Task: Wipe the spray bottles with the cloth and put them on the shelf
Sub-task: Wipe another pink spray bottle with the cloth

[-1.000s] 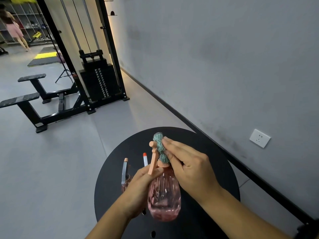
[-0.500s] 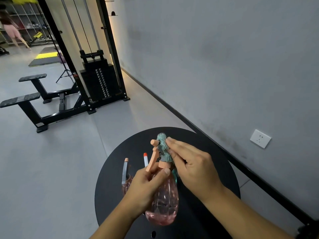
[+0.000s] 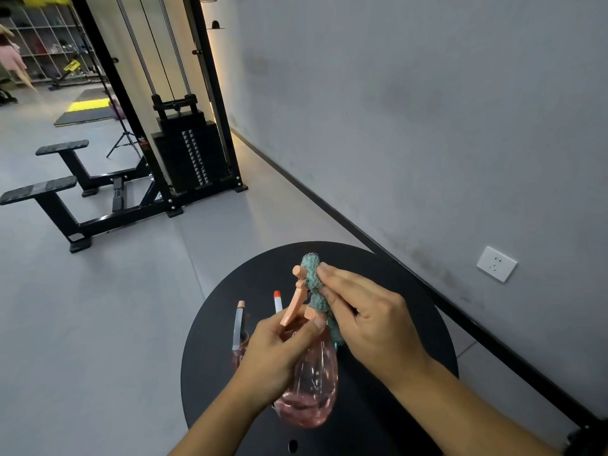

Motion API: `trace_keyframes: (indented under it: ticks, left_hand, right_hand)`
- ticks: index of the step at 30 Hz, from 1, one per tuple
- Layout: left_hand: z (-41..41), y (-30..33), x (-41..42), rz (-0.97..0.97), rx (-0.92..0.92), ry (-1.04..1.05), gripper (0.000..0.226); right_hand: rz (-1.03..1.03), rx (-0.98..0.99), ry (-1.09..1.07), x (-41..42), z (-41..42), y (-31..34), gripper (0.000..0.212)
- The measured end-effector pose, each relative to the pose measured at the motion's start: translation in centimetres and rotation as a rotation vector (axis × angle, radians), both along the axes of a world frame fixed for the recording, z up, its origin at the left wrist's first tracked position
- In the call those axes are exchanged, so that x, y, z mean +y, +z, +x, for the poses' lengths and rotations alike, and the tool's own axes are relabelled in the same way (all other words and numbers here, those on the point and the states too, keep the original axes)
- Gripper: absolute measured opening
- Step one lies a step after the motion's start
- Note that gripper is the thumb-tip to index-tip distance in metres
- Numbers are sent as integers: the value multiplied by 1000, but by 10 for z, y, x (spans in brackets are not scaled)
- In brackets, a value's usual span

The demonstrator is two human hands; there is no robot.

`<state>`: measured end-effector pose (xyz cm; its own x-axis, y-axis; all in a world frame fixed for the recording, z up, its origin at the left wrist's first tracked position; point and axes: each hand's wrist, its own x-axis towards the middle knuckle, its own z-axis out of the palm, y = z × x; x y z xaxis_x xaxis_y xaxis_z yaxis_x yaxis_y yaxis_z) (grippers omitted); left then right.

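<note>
pink bottle (image 3: 312,383), teal cloth (image 3: 314,284), black table (image 3: 394,268)

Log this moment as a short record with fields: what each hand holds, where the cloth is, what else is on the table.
left hand: left hand grips the neck of the pink translucent plastic spray bottle, held above the table
right hand: right hand presses the teal knitted cloth against the bottle's peach spray head
table: round black table
other bottles: two spray nozzles behind the left hand, one peach-tipped, one red-tipped; their bodies are mostly hidden
shelf: not identifiable near the table
stage: wiping, bottle not yet shelved
</note>
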<state>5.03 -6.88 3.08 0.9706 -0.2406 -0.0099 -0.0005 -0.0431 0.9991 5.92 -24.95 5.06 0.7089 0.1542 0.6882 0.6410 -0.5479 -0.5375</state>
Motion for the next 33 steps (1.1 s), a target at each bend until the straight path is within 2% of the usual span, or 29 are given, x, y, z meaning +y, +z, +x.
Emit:
trace_keyframes:
  ticks: [8,18,23,27,33]
  left_hand:
    - [-1,0,-1,4,21,1,15]
    - [-1,1,-3,16,44,29,34]
    - [0,-3,-5,34,47,8,25]
    - [-1,-6,-8,104,-35,26,41]
    - [0,0,-16,53,32,48,20]
  right_hand:
    - [25,11,-2,1,-3,-3,38]
    - [9,23,-19,-3,-2,-6,37]
    - [-23,44,-50,-14,2,-6,36]
    - [2,58,-146,-31,6,-5,34]
    - [19,92,-267,-55,6,-10,33]
